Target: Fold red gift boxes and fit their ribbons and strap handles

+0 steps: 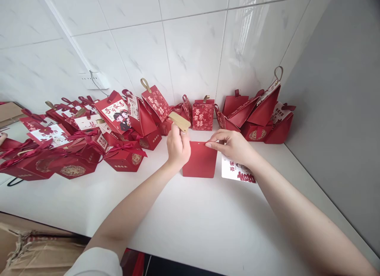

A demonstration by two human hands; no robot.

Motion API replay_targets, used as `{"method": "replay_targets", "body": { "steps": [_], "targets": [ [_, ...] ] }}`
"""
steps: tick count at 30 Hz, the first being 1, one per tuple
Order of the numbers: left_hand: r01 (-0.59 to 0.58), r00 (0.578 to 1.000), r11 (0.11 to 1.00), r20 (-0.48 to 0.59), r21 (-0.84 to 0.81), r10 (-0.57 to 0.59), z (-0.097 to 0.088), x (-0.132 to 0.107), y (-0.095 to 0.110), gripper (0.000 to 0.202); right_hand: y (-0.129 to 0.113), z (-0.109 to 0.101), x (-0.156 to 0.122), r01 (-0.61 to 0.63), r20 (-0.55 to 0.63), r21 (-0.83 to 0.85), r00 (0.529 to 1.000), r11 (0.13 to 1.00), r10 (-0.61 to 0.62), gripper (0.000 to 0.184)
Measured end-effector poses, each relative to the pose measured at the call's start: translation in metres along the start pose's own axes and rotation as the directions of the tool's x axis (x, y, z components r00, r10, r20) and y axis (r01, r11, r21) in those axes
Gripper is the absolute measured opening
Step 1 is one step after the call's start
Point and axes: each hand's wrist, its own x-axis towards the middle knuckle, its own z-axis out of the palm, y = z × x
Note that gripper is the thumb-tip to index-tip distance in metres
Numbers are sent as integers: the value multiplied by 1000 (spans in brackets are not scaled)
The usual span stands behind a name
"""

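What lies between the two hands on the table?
In the head view, the top edge of the flat red box lies between the right hand and the left hand, which holds a tan strip.

The left hand (178, 147) and right hand (234, 145) are bare, as are both forearms, the left forearm ending at 7 o'clock in a loose white sleeve (95, 263), the right forearm uncovered to the 5 o'clock corner.

The flat box (200, 160) between the hands is plain deep red. The strip (179, 121) above it is tan gold. The card (234, 172) is white with red characters. The gift boxes (124, 157) are red with gold medallions and red ribbons. The counter (190, 220) is white, and the wall tiles (192, 50) are white with faint grey marbling.
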Motion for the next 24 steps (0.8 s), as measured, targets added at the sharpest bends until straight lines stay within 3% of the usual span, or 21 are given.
{"method": "replay_targets", "body": {
  "steps": [3, 6, 8, 10, 13, 17, 20, 24],
  "targets": [
    [12, 1000, 998, 20, 59, -13, -2, 1, 2, 8, -6, 2, -2, -31, 12, 52, 999, 998, 30, 26],
    [40, 999, 993, 28, 110, -43, -3, 5, 3, 11, -8, 2, 0, -81, -163, 239, 979, 968, 123, 34],
    [20, 998, 995, 56, 95, -26, -4, 6, 4, 12, -3, -2, 3, -77, -291, 465, 927, 882, 235, 39],
    [-15, 994, 1000, 112, 21, 13, -4, 4, 6, 12, 5, -7, 8, -51, -325, 676, 875, 735, 360, 42],
    [-50, 968, 988, 236, -143, 83, -3, -3, 11, 10, 17, -13, 12, -80, -189, 857, 869, 509, 456, 43],
    [-27, 932, 957, 338, -288, 128, 0, -12, 22, 12, 26, -4, 14, -142, 15, 944, 921, 299, 389, 41],
    [-19, 921, 942, 360, -336, 147, 2, -17, 28, 12, 28, 16, 14, -102, -20, 953, 918, 285, 396, 45],
    [-63, 924, 945, 339, -321, 177, 3, -21, 28, 11, 27, 50, 7, -28, -236, 913, 777, 406, 584, 48]
  ]
}}
